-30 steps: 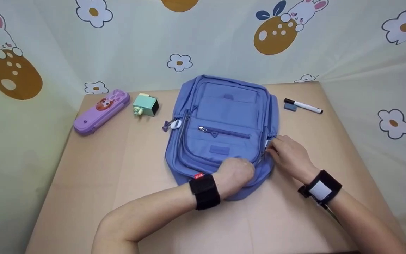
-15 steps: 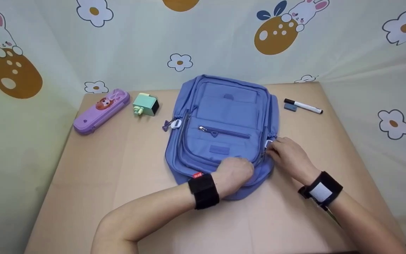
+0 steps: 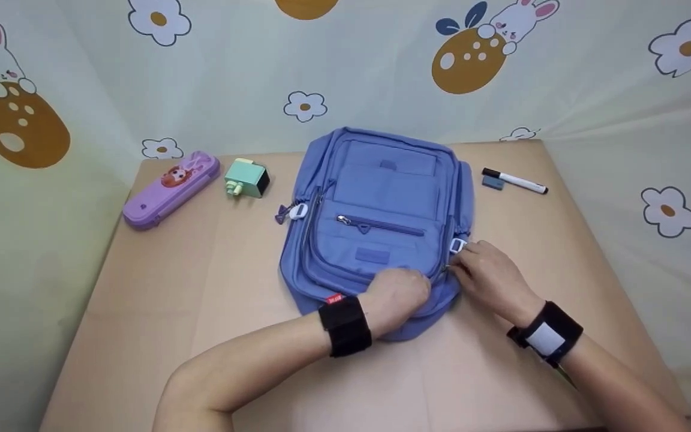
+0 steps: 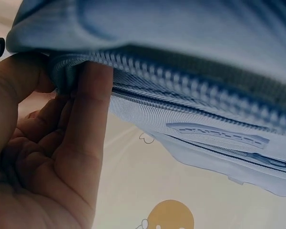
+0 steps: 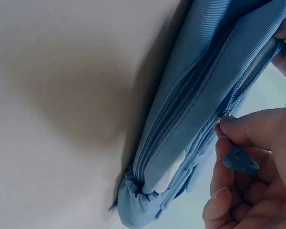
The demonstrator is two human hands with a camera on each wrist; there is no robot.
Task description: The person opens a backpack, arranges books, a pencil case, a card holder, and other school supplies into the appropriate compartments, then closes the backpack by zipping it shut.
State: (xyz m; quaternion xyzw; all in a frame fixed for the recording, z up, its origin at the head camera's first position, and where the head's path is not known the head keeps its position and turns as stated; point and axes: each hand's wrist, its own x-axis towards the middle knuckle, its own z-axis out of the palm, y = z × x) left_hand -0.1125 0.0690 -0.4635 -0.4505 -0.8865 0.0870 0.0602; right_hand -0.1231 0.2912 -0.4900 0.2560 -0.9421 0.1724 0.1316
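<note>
A blue backpack [image 3: 375,180] lies front side up on the table. At its lower right corner my left hand [image 3: 396,297] pinches the fabric edge by the front compartment's zipper; in the left wrist view the thumb and fingers [image 4: 93,95] grip that edge and the zipper [image 4: 190,86] gapes apart beside them. On the right side, my right hand [image 3: 492,273] holds a zipper pull between thumb and forefinger. Its blue triangular tab [image 5: 241,161] hangs against the palm in the right wrist view. A white buckle [image 3: 457,245] shows just above the right fingertips.
A purple pencil case [image 3: 168,195] and a mint-green block-shaped object [image 3: 246,179] stand at the back left. Beyond the bag on the right lie a black-and-white marker [image 3: 519,182] and a small blue-grey block [image 3: 492,182]. Patterned curtains [image 3: 369,78] surround the brown table [image 3: 159,336].
My right hand has slid a little down the bag's right side with the zipper pull, leaving the white buckle more exposed. The left hand keeps its place.
</note>
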